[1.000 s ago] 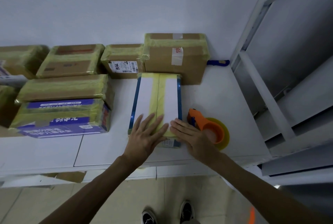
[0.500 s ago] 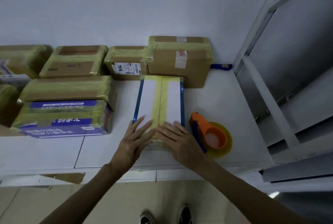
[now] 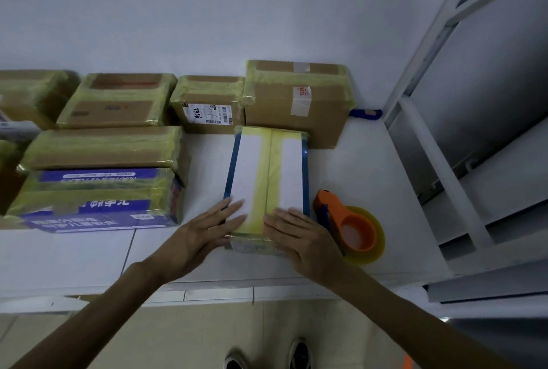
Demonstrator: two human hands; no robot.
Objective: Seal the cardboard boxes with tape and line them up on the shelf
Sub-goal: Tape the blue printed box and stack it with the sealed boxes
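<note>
White shelf [image 3: 370,167], pale wall behind. White box [image 3: 252,167] taped along centre seam, just in front of brown box [image 3: 296,107]. Left hand [image 3: 201,235] and right hand [image 3: 305,238] flat, fingers straight, pressing its near end. Dispenser [image 3: 353,229] just right of white box, idle. Taped boxes [image 3: 118,101] left of it. Judgement: sealing near done; lining-up left.
</note>
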